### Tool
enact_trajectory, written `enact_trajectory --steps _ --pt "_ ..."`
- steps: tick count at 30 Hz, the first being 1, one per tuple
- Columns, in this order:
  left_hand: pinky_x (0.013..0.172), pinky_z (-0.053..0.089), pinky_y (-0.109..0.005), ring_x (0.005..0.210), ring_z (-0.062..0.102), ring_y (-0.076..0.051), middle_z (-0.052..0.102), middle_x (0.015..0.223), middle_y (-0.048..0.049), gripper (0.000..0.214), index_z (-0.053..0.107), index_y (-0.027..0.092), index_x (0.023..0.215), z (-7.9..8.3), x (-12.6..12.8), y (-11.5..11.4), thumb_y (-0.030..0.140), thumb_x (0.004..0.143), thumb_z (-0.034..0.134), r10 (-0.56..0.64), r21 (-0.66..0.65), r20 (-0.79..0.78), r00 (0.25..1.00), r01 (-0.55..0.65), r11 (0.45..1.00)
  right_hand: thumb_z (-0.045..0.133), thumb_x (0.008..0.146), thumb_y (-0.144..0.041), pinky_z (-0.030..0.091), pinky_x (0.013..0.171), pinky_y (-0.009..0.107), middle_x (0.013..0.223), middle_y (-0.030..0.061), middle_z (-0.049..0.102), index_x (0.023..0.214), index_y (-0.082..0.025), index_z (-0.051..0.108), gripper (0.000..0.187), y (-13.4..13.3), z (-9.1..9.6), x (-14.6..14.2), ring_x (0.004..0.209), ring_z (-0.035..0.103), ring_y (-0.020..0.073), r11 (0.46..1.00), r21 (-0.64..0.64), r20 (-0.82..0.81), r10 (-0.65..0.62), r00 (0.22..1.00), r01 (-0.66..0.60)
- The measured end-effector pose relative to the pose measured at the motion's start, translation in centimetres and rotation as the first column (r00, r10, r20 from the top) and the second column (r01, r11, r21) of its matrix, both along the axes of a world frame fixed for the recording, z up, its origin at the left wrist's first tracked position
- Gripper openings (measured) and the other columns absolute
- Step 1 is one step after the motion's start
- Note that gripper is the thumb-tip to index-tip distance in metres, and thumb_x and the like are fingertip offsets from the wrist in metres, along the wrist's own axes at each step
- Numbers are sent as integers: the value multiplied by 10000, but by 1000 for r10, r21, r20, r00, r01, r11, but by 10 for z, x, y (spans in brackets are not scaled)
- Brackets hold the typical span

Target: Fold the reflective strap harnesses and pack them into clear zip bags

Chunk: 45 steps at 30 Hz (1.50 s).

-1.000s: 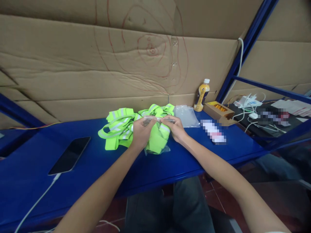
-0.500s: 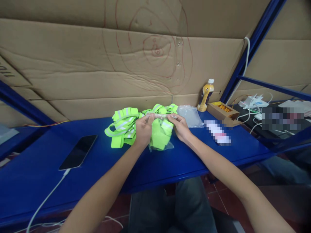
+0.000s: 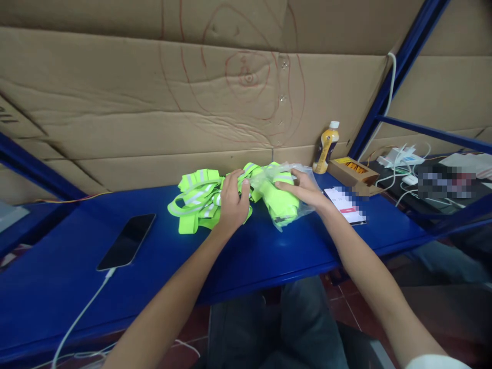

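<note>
My right hand (image 3: 302,188) grips a clear plastic bag (image 3: 282,225) with a folded neon-yellow reflective strap (image 3: 283,202) inside, thumb on the near side. The bag is on the right of the pile, above or on the blue tabletop; I cannot tell which. Over the pile of loose neon-yellow reflective straps (image 3: 196,197) is my left hand (image 3: 233,200), its thumb apart from the fingers and nothing held in it. Silver stripes run along the straps. Part of the pile is hidden behind my left hand.
A black phone (image 3: 126,242) on a white cable lies at the left of the blue table (image 3: 246,261). On the right are a juice bottle (image 3: 326,148), an open cardboard box (image 3: 353,174) and a lit phone screen (image 3: 342,200). A cardboard wall (image 3: 134,92) stands behind.
The bagged strap has moved right with my right hand. My left hand has let go of the bag's top edge and opened beside the loose straps.
</note>
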<state>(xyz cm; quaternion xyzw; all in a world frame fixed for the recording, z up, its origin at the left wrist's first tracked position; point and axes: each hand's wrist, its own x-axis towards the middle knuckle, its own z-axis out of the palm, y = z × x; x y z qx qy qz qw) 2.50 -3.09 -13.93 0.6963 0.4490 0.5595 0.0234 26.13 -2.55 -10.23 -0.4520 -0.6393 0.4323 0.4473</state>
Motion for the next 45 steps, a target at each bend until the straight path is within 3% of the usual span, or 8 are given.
enact_trajectory --steps 5,13,18,23,29,32,37,45 --pt "1247 455 -572 1405 589 -332 683 1398 -181 341 642 174 1315 0 9 -15 404 1104 506 -108 38 -249 962 121 992 634 974 -731 586 879 462 1033 201 799 933 -176 711 562 -29 -9 11 1017 762 377 980 184 746 -185 640 68" --pt "1360 350 -580 1625 405 -339 515 1681 -176 544 502 163 1593 -16 39 -45 458 1138 473 -453 -269 -495 742 365 891 530 1060 -683 572 1027 528 1277 284 755 1211 -106 769 642 22 17 50 1230 737 446 863 316 852 -441 283 394" --pt "1382 303 -579 1662 365 -324 444 1747 -155 559 486 197 1626 -20 36 -38 482 1148 430 -508 -349 -425 749 382 856 949 774 -523 566 1073 511 1249 295 749 1107 -85 788 574 76 6 64 1236 730 419 854 164 828 -392 402 495" --pt "1355 338 -573 1619 427 -326 523 1673 -179 516 534 195 1567 -20 29 -28 474 1147 425 -455 -282 -325 829 375 883 827 826 -258 580 851 343 874 149 752 876 -120 728 177 96 4 82 922 743 262 847 235 686 -492 536 477" --pt "1231 447 -524 1377 605 -326 686 1403 -178 358 618 182 1367 3 11 -12 400 1103 514 -171 4 -140 975 173 985 702 925 -343 574 727 329 822 3 637 932 -249 555 175 100 38 61 716 637 171 636 575 -108 -564 818 515" --pt "1165 473 -532 1262 627 -335 716 1287 -166 285 650 183 1273 8 -2 -2 343 1077 520 -21 70 -147 989 32 997 736 913 -392 554 637 325 739 -18 604 920 -260 545 232 98 38 33 612 606 166 718 509 -131 -481 867 475" --pt "1129 461 -622 1258 569 -431 709 1210 -214 252 711 157 1155 -2 -17 12 300 998 576 141 -4 -307 941 -149 989 707 923 -266 549 641 303 846 38 715 1137 -165 650 244 98 19 46 676 664 182 817 255 490 -570 660 516" --pt "1164 414 -687 1401 482 -491 682 1298 -233 258 745 158 1152 0 -20 11 285 988 592 177 32 -369 912 -178 984 829 870 -322 554 1005 490 1235 288 754 1132 -89 771 355 89 15 86 1208 716 438 816 301 769 -514 380 494"
